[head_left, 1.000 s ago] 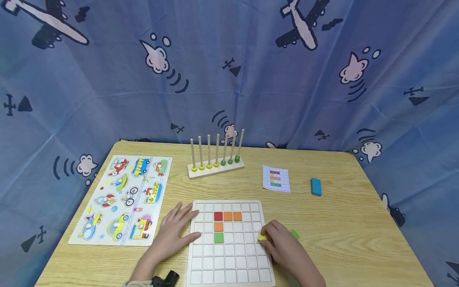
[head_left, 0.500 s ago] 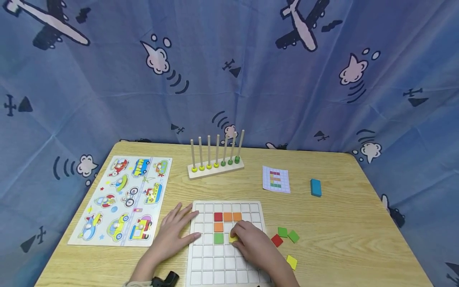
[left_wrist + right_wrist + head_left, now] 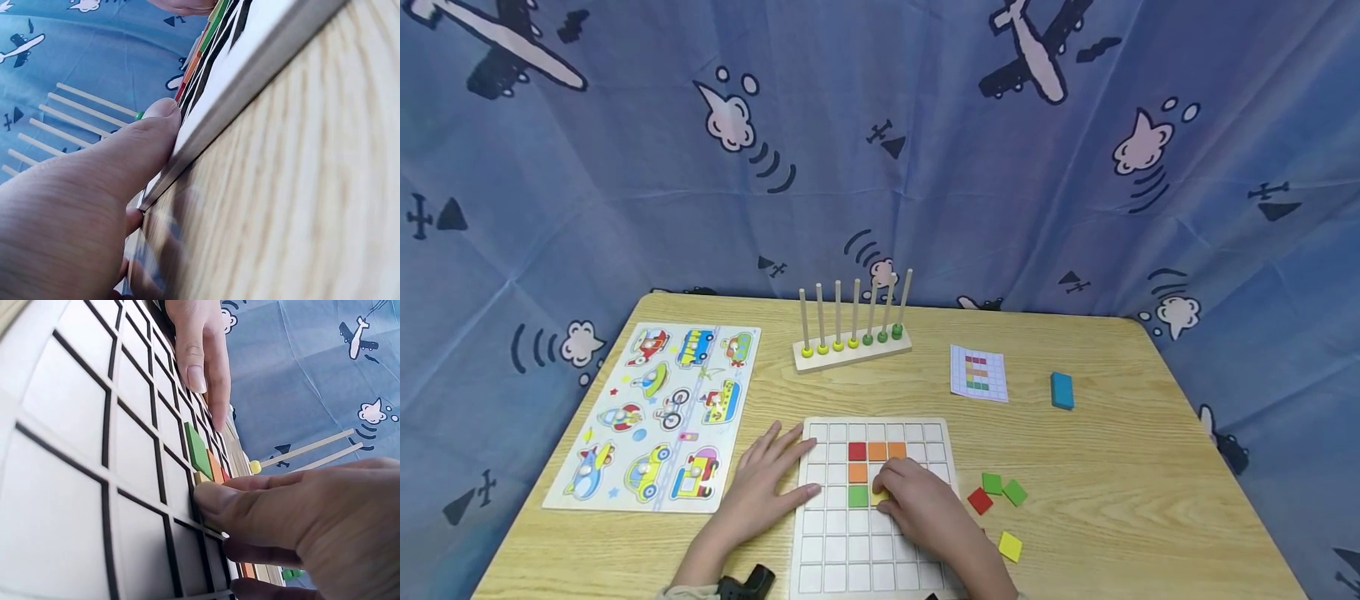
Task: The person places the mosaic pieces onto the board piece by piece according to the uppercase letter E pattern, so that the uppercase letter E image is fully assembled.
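The white grid board (image 3: 838,550) bears a red tile (image 3: 857,452), orange tiles (image 3: 877,452) and a green tile (image 3: 858,497). My right hand (image 3: 925,510) pinches a yellow tile (image 3: 878,499) over the cell just right of the green one; in the right wrist view the thumb and fingers of the right hand (image 3: 275,519) hold that yellow tile (image 3: 201,478) beside the green tile (image 3: 199,450). My left hand (image 3: 760,492) lies with spread fingers at the board's left edge, and in the left wrist view the left hand's thumb (image 3: 161,119) rests on the rim.
Right of the board lie green (image 3: 1015,492), red (image 3: 980,501) and yellow (image 3: 1011,547) tiles. A pattern card (image 3: 978,373), a blue block (image 3: 1062,390) and a peg stand (image 3: 853,350) stand farther back. A picture puzzle (image 3: 651,417) lies at the left.
My right hand has moved left across the board with the yellow tile, from the right edge to beside the green tile. Loose tiles on the table have come into view. My left hand has stayed put.
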### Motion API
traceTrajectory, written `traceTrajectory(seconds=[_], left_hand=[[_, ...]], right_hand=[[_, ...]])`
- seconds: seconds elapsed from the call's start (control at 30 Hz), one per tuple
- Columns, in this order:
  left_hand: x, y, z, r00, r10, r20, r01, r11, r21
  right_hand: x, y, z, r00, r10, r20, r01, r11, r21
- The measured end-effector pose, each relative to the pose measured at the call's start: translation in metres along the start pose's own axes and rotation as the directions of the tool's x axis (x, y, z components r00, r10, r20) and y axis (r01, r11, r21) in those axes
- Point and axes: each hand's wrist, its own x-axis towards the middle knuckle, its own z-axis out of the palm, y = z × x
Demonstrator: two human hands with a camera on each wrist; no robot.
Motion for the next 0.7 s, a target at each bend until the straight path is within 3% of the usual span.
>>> traceTrajectory(seconds=[0.43,0.7], left_hand=[[0.0,0.0,0.001,1.0,0.009,-0.019,-0.008,1.0,0.007],[0.0,0.001,0.0,1.0,0.006,-0.006,-0.006,1.0,0.001]], right_hand=[[-0.001,-0.003,0.0,0.999,0.044,0.032,-0.042,0.999,-0.034],[-0.014,0.008,-0.021,0.995,0.1,-0.014,-0.101,0.993,-0.06]])
